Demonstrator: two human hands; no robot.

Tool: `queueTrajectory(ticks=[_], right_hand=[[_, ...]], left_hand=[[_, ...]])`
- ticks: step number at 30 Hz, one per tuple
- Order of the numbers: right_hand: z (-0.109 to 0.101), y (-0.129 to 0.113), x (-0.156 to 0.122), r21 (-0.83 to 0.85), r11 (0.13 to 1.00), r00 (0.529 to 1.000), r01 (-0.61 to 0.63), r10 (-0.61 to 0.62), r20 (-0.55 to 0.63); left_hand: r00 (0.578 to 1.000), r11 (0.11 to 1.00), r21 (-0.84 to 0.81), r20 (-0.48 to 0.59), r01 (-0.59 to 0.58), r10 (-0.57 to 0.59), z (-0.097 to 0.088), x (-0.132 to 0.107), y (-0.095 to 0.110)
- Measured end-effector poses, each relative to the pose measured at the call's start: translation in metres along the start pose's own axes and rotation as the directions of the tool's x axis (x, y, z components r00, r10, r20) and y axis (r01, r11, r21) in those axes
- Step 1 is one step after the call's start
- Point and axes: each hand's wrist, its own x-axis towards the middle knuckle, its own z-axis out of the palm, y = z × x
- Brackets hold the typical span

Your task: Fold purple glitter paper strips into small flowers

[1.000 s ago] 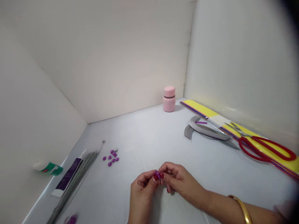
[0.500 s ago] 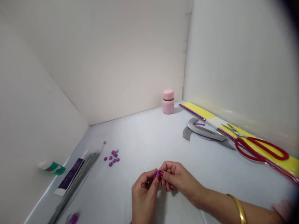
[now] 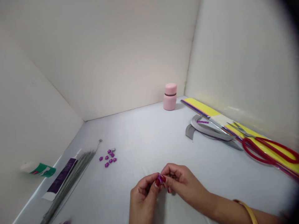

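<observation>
Purple paper strip (image 3: pixel 160 179) sits pinched between the left hand (image 3: pixel 143 194) and the right hand (image 3: pixel 181 182), low in the view near the front edge of the white counter (image 3: pixel 144 133). Both grips are closed on it, fingertips together, so most of the strip is hidden and its shape is hard to tell. A gold bangle (image 3: pixel 247 211) circles the right wrist. Well left of the hands lie small purple flowers (image 3: pixel 107 157), just beside a bundle of thin grey wires (image 3: pixel 81 163) and a purple-and-white tube (image 3: pixel 59 179). A green-and-white tube (image 3: pixel 38 169) lies further left by the wall. A pink jar (image 3: pixel 170 97) stands near the back corner. Along the right wall, red-handled scissors (image 3: pixel 263 152) rest on a yellow paper pack (image 3: pixel 201 107), beside curved grey paper strips (image 3: pixel 205 130).
</observation>
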Motion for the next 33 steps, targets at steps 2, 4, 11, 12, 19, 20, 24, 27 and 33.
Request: queueTrajectory(ticks=[2, 4, 11, 12, 19, 20, 24, 27, 33], right_hand=[[0.0, 0.002, 0.0, -0.048, 0.999, 1.0, 0.017, -0.018, -0.012], [-0.001, 0.004, 0.001, -0.031, 0.999, 1.0, 0.007, -0.007, 0.01], [-0.001, 0.007, 0.003, 0.149, 0.983, 0.993, -0.109, 0.099, 0.071], [-0.001, 0.006, 0.002, 0.124, 0.987, 0.994, -0.1, 0.093, 0.066], [-0.001, 0.003, 0.002, 0.079, 0.991, 0.993, -0.11, 0.106, 0.045], [-0.002, 0.002, 0.003, 0.131, 0.983, 0.991, -0.127, 0.119, 0.068], [-0.004, -0.001, 0.007, 0.25, 0.956, 0.984, -0.155, 0.127, 0.123], [-0.004, -0.001, 0.007, 0.321, 0.928, 0.976, -0.19, 0.143, 0.162], [-0.004, 0.001, 0.006, 0.314, 0.925, 0.973, -0.217, 0.179, 0.144]], left_hand=[[0.999, 0.999, -0.005, -0.014, 0.034, -0.034, -0.001, 0.002, -0.002], [0.998, 0.998, -0.019, -0.02, 0.063, -0.063, -0.002, 0.005, -0.004], [0.993, 0.991, -0.065, -0.004, 0.114, -0.115, -0.005, 0.008, -0.007], [0.994, 0.992, -0.057, -0.006, 0.11, -0.111, -0.004, 0.007, -0.007], [0.998, 0.998, -0.001, -0.015, 0.055, -0.055, -0.003, 0.003, -0.003], [0.997, 0.997, -0.024, 0.001, 0.077, -0.077, -0.003, 0.003, -0.002], [0.988, 0.98, -0.131, 0.07, 0.146, -0.138, -0.004, 0.006, 0.002], [0.98, 0.976, -0.149, 0.145, 0.158, -0.137, -0.005, 0.006, 0.005], [0.982, 0.984, -0.114, 0.149, 0.137, -0.119, -0.005, 0.006, 0.004]])
